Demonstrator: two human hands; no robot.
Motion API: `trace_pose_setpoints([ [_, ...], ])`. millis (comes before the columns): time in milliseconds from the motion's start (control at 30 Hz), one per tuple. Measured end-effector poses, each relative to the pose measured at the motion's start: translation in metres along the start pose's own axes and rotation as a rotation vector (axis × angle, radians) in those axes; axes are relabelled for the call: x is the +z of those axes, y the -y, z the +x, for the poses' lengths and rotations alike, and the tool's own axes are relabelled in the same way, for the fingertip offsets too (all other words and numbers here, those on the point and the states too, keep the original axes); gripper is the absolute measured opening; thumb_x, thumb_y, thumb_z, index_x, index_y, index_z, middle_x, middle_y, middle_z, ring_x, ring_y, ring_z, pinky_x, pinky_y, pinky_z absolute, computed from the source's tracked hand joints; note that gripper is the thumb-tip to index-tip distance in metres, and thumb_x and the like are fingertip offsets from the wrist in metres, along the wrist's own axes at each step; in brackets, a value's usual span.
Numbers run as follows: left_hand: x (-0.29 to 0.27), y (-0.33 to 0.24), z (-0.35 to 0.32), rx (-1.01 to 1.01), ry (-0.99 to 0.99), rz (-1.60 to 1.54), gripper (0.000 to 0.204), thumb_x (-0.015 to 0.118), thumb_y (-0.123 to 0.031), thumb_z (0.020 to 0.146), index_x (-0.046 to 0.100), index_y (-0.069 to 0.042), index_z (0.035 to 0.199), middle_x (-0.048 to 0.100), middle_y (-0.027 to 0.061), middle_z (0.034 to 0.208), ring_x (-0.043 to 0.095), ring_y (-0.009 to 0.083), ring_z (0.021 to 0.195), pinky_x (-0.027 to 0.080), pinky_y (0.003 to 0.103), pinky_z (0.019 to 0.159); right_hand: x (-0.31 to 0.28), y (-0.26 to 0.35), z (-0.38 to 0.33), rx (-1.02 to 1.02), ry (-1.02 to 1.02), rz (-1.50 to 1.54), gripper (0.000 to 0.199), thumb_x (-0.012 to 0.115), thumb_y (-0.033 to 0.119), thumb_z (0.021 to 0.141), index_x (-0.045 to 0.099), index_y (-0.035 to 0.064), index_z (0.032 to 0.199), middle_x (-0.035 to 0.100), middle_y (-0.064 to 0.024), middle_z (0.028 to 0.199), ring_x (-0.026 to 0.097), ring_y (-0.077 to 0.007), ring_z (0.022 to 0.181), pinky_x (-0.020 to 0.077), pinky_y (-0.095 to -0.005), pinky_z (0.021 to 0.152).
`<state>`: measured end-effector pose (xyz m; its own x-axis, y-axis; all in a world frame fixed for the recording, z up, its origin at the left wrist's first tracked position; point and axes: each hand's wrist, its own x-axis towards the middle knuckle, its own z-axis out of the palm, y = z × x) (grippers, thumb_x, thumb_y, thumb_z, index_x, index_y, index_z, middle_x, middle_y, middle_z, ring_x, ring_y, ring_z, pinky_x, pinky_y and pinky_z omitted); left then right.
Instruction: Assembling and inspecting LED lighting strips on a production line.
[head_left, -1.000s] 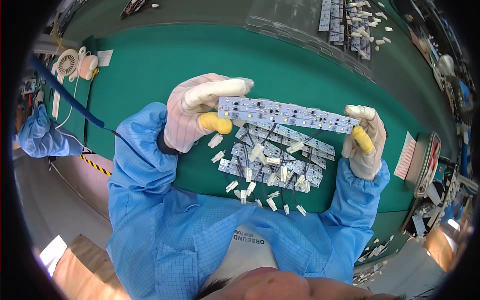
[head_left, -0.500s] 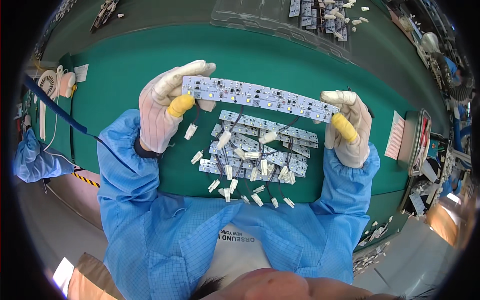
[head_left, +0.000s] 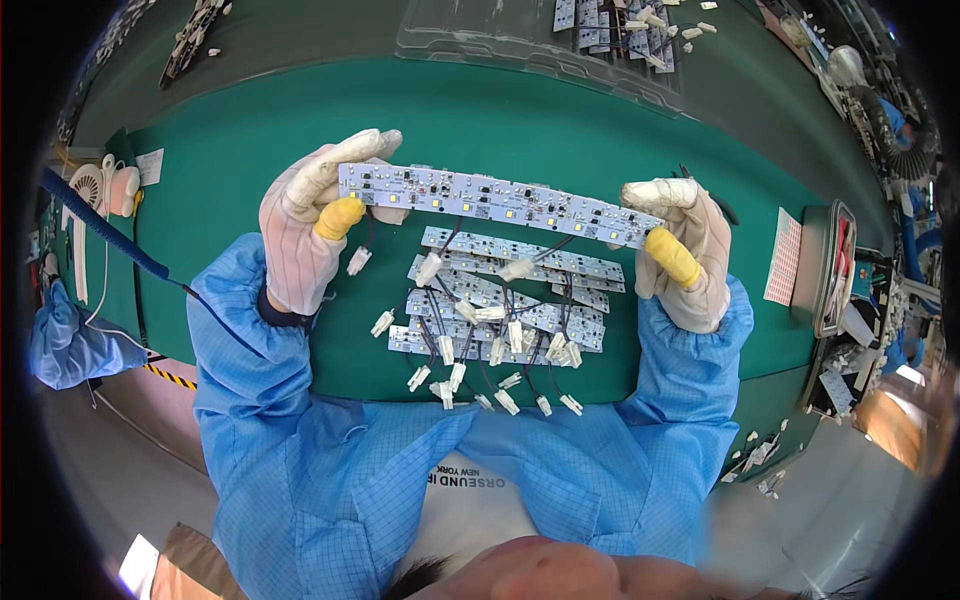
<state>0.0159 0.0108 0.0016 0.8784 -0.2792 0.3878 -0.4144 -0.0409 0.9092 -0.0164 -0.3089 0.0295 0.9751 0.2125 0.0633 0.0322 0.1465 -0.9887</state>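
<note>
Both gloved hands pinch one long white LED strip board (head_left: pixel 500 205) by its ends — left hand (head_left: pixel 305 235) and right hand (head_left: pixel 685 255) each closed on it, yellow-capped thumb on top, fingers behind. The board hangs level above the green mat (head_left: pixel 230 180). Directly beneath the grip lies a pile of wired LED boards (head_left: pixel 500 300) — a loosened pinch would likely drop the strip onto them, or its dangling lead could snag their connectors.

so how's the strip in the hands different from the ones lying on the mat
The held strip is lifted clear of the green mat, gripped at its ends by the left hand and right hand; the pile of strips lies flat, overlapping. The pile's white connectors fan out toward the person; the held strip's wire hangs down. Both are white LED boards.
</note>
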Motion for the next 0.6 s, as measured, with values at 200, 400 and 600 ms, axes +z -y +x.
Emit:
trace_pose_setpoints([
  [200,0.007,-0.004,0.005,-0.201,-0.082,0.014,0.042,0.056,-0.024,0.090,0.052,0.003,0.121,0.061,0.0156,0.110,0.061,0.0131,0.078,0.049,0.024,0.075,0.005,0.010,-0.005,0.043,0.082,-0.002,0.041,0.065,0.015,0.080,0.052,-0.0049,0.112,0.063,-0.0170,0.099,0.049,-0.0051,0.048,0.0374,-0.0165,0.041],
  [400,0.001,-0.002,0.003,-0.305,-0.037,0.029,0.048,0.056,-0.029,0.090,0.049,0.005,0.124,0.058,0.0197,0.115,0.058,0.0216,0.102,0.048,0.026,0.080,0.005,0.014,-0.001,0.062,0.088,-0.072,0.037,0.062,0.011,0.082,0.052,-0.0049,0.114,0.063,-0.0154,0.097,0.051,-0.0063,0.050,0.0381,-0.0171,0.041],
  [600,0.001,-0.006,-0.007,-0.101,-0.014,-0.153,0.058,0.062,-0.036,0.085,0.050,0.008,0.120,0.061,0.0174,0.106,0.063,0.0143,0.076,0.050,0.024,0.074,0.003,0.001,0.002,0.099,-0.089,-0.053,0.065,0.068,0.044,0.077,0.046,-0.0057,0.114,0.060,-0.0147,0.103,0.050,-0.0060,0.049,0.0298,-0.0137,0.034],
])
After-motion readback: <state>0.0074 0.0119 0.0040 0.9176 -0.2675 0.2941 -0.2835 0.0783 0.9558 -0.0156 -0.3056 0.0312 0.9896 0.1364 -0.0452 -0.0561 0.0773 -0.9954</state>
